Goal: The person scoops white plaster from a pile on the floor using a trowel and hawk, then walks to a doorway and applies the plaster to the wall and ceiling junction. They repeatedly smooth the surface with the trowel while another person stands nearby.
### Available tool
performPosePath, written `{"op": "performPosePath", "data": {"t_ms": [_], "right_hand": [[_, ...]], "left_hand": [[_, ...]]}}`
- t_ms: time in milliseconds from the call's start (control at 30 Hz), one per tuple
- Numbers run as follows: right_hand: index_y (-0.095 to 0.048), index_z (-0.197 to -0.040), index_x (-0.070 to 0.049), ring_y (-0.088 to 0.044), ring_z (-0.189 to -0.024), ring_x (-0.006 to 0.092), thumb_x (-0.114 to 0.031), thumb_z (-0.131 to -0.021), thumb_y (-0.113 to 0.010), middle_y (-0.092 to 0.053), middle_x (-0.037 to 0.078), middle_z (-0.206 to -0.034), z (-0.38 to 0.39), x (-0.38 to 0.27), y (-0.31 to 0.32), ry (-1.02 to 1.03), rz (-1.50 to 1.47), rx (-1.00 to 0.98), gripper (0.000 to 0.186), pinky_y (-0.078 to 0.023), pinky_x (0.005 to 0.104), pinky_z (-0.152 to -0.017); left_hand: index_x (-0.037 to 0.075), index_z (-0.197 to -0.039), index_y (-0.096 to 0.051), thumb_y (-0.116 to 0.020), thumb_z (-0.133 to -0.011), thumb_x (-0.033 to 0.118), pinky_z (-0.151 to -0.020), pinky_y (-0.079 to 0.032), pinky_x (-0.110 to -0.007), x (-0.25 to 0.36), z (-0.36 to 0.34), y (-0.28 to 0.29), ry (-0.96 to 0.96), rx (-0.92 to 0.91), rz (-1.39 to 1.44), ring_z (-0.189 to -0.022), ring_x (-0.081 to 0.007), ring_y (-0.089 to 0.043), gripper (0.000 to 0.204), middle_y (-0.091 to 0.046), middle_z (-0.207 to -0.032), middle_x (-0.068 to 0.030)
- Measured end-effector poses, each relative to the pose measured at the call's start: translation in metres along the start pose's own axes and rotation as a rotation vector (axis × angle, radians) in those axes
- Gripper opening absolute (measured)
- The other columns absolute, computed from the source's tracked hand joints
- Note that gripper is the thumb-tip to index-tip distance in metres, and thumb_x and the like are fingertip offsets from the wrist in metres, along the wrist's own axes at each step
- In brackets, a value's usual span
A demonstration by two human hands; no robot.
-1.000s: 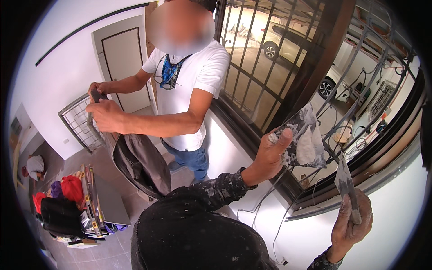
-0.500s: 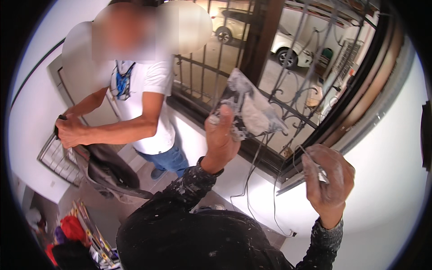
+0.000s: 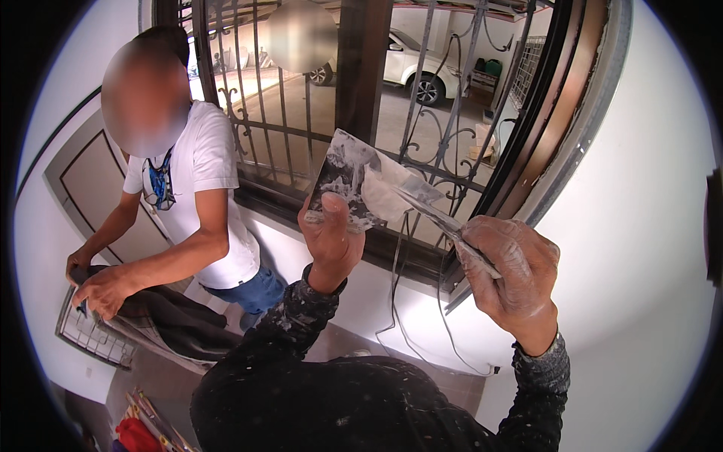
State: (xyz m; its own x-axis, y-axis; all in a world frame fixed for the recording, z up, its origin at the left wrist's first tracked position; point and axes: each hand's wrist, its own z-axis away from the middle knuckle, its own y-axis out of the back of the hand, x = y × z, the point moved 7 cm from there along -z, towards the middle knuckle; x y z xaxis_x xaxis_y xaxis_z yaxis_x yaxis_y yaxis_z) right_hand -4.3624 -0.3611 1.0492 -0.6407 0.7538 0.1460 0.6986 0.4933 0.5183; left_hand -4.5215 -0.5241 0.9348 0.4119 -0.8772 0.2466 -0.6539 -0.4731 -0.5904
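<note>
My left hand point(image 3: 331, 245) grips a dark flat plate point(image 3: 325, 179) by its lower edge, thumb on top, and holds it up in front of the window. White putty point(image 3: 382, 197) is smeared over the plate, with a thicker lump toward its right side. Between the fingers and thumb of my right hand point(image 3: 516, 275) is a narrow, putty-coated spatula point(image 3: 428, 207). Its far end meets the lump; whether it presses in or only lies over it I cannot tell. White dust coats my right fingers.
A barred window point(image 3: 361, 83) stands behind the plate, with cables point(image 3: 399, 294) hanging below its frame. A white wall point(image 3: 625, 248) rises at the right. At the left, a co-worker in a white shirt point(image 3: 203, 151) holds dark cloth point(image 3: 162, 316). Red fabric point(image 3: 138, 435) lies lower left.
The view has shifted. The spatula in my right hand now shows clearly and reaches the putty on the plate, where before the hand was apart from it. The co-worker has lowered the cloth slightly.
</note>
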Motion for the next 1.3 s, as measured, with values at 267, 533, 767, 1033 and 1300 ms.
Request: {"op": "performPosePath", "data": {"t_ms": [267, 533, 767, 1033, 1300], "right_hand": [[-0.064, -0.093, -0.004, -0.071, -0.073, 0.0249, -0.002, -0.075, -0.076, -0.071, 0.012, -0.084, 0.001, -0.001, 0.006, 0.004, 0.059, -0.052, 0.022, -0.055, 0.0329, -0.062], [-0.063, -0.094, -0.003, -0.071, -0.075, 0.0258, -0.005, -0.076, -0.075, -0.071, 0.012, -0.087, 0.002, 0.0, 0.017, 0.086, 0.076, 0.046, 0.021, -0.057, 0.0348, -0.065], [-0.067, -0.09, -0.004, -0.067, -0.075, 0.0242, -0.012, -0.07, -0.073, -0.072, 0.012, -0.091, 0.011, -0.015, 0.041, 0.261, 0.195, 0.186, 0.022, -0.055, 0.0318, -0.06], [-0.068, -0.092, -0.006, -0.07, -0.08, 0.0255, -0.003, -0.069, -0.075, -0.072, 0.012, -0.093, -0.003, 0.001, 0.11, 0.17, 0.413, 0.318, 0.025, -0.058, 0.0335, -0.067], [-0.06, -0.1, 0.004, -0.055, -0.068, 0.0118, -0.015, -0.091, -0.073, -0.062, 0.008, -0.075, -0.099, 0.049, 0.201, -0.219, 0.556, 0.486, 0.025, -0.05, 0.0267, -0.065]], "left_hand": [[0.008, -0.145, -0.038, -0.053, -0.104, 0.023, -0.11, -0.041, -0.048, -0.002, 0.006, 0.001, -0.119, -0.054, -0.168, -0.128, -0.0272, -0.052, 0.046, -0.052, -0.14, -0.011], [0.006, -0.146, -0.041, -0.053, -0.104, 0.026, -0.11, -0.042, -0.051, 0.005, 0.014, -0.012, -0.295, -0.097, -0.405, -0.129, -0.0282, -0.051, 0.048, -0.05, -0.142, -0.0113], [0.003, -0.132, -0.051, -0.057, -0.1, 0.026, -0.099, -0.044, -0.046, 0.02, 0.019, -0.034, -0.311, -0.161, -0.485, -0.113, -0.0277, -0.058, 0.04, -0.059, -0.125, -0.0122], [-0.007, -0.106, -0.067, -0.061, -0.095, 0.015, -0.071, -0.057, -0.033, -0.003, 0.02, -0.072, -0.298, -0.306, -0.489, -0.083, -0.026, -0.073, 0.026, -0.073, -0.091, -0.0165], [-0.007, -0.124, -0.051, -0.064, -0.098, 0.025, -0.088, -0.05, -0.032, -0.11, 0.011, 0.02, 0.173, -0.034, -0.364, -0.097, -0.0159, -0.061, 0.043, -0.063, -0.111, -0.0133]]}}
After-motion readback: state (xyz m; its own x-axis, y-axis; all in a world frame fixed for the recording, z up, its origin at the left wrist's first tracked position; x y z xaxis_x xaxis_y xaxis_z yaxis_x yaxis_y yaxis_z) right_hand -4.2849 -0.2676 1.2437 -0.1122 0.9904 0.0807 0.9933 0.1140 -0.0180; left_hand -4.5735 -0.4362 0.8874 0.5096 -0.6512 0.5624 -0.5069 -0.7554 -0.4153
